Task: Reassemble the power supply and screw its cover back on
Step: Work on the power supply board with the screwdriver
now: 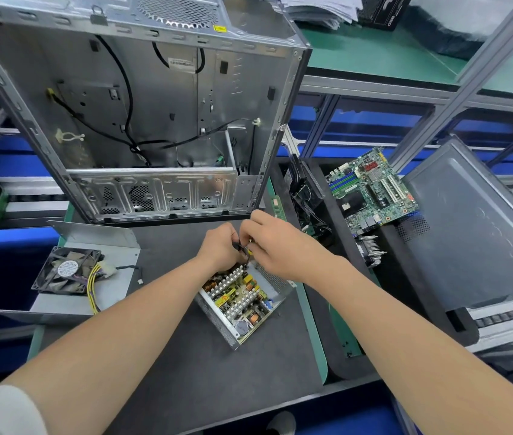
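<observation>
Both hands meet over the far end of the open power supply (242,304), hiding that end. The left hand (217,248) and right hand (275,243) pinch a small dark item (244,248), too obscured to identify. The single supply lies mid-mat, long axis diagonal, near end toward the mat's (170,356) front-right. One cover (70,296) with one fan (67,270) lies at the left edge.

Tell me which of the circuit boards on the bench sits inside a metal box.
The board under the hands, in the open power supply box. The green motherboard at right lies bare, propped on a black tray, in no housing.
</observation>
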`<action>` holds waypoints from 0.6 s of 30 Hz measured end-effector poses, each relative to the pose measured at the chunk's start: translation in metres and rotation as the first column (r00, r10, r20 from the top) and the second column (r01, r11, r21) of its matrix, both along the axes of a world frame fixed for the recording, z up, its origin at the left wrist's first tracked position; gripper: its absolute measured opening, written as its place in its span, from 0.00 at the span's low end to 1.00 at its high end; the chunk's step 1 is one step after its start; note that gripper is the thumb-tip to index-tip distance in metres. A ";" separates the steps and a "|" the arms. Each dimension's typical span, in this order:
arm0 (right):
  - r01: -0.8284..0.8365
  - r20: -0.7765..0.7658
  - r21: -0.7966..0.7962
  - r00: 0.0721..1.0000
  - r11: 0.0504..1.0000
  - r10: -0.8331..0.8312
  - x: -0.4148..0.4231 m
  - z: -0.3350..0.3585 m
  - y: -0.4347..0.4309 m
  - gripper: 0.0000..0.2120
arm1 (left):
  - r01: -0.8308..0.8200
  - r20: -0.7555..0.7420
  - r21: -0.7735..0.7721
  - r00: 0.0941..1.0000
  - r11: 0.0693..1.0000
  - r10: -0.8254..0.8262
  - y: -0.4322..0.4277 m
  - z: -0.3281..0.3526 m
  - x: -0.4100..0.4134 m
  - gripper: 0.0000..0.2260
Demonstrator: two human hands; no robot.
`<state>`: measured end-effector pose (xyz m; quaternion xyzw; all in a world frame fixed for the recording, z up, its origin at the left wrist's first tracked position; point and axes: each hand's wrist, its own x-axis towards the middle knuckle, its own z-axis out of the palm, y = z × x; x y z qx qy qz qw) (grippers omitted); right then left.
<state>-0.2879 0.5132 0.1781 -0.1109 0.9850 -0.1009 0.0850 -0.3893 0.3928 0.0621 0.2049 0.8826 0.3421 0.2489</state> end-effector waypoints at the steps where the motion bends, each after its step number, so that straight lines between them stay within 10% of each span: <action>1: 0.022 -0.007 0.007 1.000 1.000 -0.022 -0.002 0.000 0.000 0.05 | -0.019 0.014 0.015 1.000 1.000 0.018 0.000 -0.001 0.000 0.16; 10: 0.309 -0.129 0.174 0.948 0.935 -0.290 -0.010 -0.015 -0.010 0.16 | -0.071 0.089 0.022 0.994 0.997 0.069 0.000 0.001 0.002 0.17; 18: -0.197 0.020 0.219 0.980 0.956 0.197 -0.004 0.008 -0.001 0.07 | 0.039 0.008 -0.046 0.999 0.998 -0.039 -0.001 0.005 0.000 0.19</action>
